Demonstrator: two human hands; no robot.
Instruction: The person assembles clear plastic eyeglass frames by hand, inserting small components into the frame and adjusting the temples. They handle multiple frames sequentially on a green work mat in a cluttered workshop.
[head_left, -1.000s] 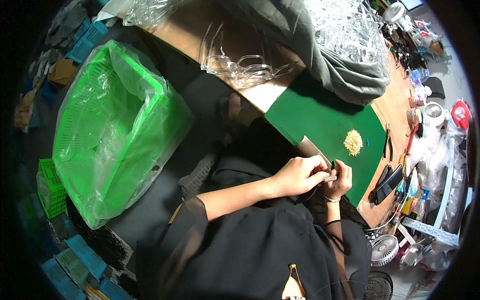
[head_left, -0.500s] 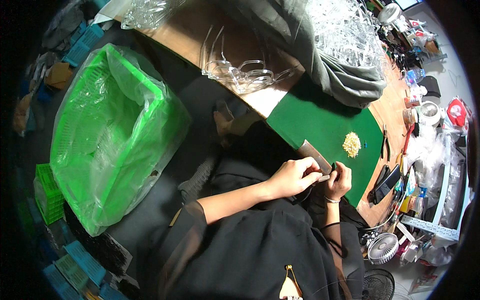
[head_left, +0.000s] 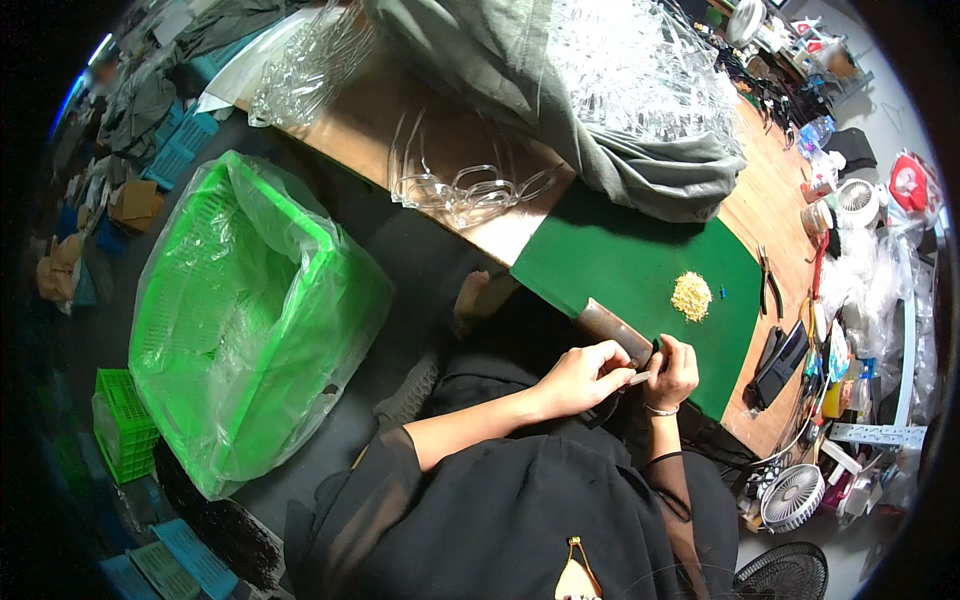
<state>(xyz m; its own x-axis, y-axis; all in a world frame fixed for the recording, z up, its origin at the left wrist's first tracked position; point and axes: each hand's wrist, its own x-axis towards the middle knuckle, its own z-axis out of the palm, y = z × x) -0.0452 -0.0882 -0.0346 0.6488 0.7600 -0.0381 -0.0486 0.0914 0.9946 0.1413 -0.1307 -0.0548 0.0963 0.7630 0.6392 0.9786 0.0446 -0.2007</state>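
the person's two hands meet low over the near edge of the tabletop (head_left: 765, 205), just beside a brownish, flat strip (head_left: 612, 330) that juts from that edge. the left hand (head_left: 578, 382) has its grip pressed together, thumb and forefinger pinching one end of a small pale piece (head_left: 640, 378), while the right hand (head_left: 673, 372) has its grip curled in on the other end; the piece sits between the two sets of fingertips, too small to tell what it is. something dark shows at the right fingertips, also too small to make out. a thin bracelet (head_left: 662, 411) rings the right wrist. a green mat (head_left: 630, 255) covers the tabletop beyond the hands, and on it lies a loose pile of small yellowish bits (head_left: 691, 297) with a tiny blue item (head_left: 723, 292) near its right side. pliers (head_left: 768, 283) lie right of that, and a black flat device (head_left: 780, 365) rests nearer the person. beyond the mat, a grey cloth (head_left: 660, 185) folds around a big heap of clear pieces (head_left: 640, 80), and several clear eyeglass frames (head_left: 470, 195) rest on the tabletop to its left. a green basket (head_left: 300, 225) lined with clear plastic stands tilted in view on the left, well apart from the hands.
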